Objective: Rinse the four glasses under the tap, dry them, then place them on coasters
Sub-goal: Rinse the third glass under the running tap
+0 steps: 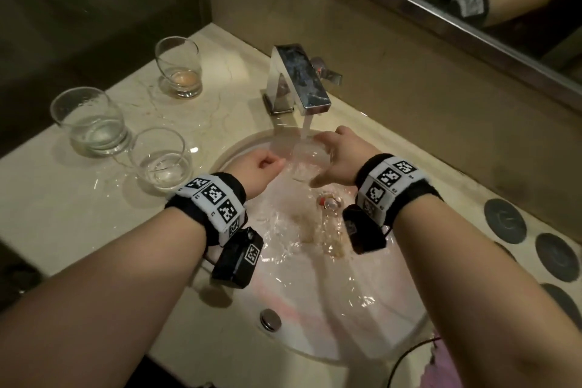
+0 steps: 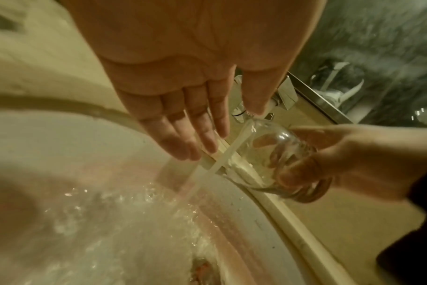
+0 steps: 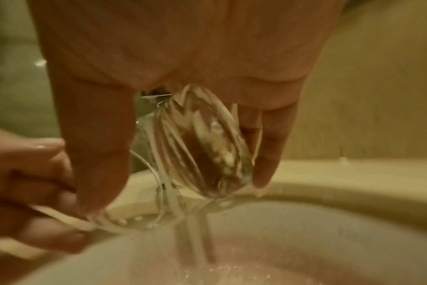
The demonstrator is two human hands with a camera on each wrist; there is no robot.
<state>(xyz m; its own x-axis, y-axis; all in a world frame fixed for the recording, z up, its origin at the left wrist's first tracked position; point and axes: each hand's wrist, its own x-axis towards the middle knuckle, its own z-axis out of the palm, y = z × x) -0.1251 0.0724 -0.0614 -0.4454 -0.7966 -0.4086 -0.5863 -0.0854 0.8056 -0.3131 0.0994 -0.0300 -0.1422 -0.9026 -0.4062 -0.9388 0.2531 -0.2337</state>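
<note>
My right hand (image 1: 327, 157) grips a clear glass (image 1: 307, 162) tilted under the running tap (image 1: 299, 79), thumb on one side and fingers on the other. The right wrist view shows the right hand (image 3: 178, 192) round the glass (image 3: 202, 146) with water pouring off its rim. My left hand (image 1: 274, 164) holds nothing and hovers just left of the glass; in the left wrist view the left hand (image 2: 222, 133) has its fingers straight beside the stream, close to the glass (image 2: 276, 160). Three more glasses stand on the counter at left: one with brownish residue (image 1: 179, 68) and two holding water (image 1: 89, 121) (image 1: 160, 161).
The round sink (image 1: 393, 324) holds splashing water, with a drain (image 1: 329, 200) in its middle. Dark round coasters (image 1: 504, 220) (image 1: 556, 257) lie along the counter at right. A pink cloth (image 1: 441, 368) shows at the bottom right. The counter near the glasses is wet. A mirror runs along the back wall.
</note>
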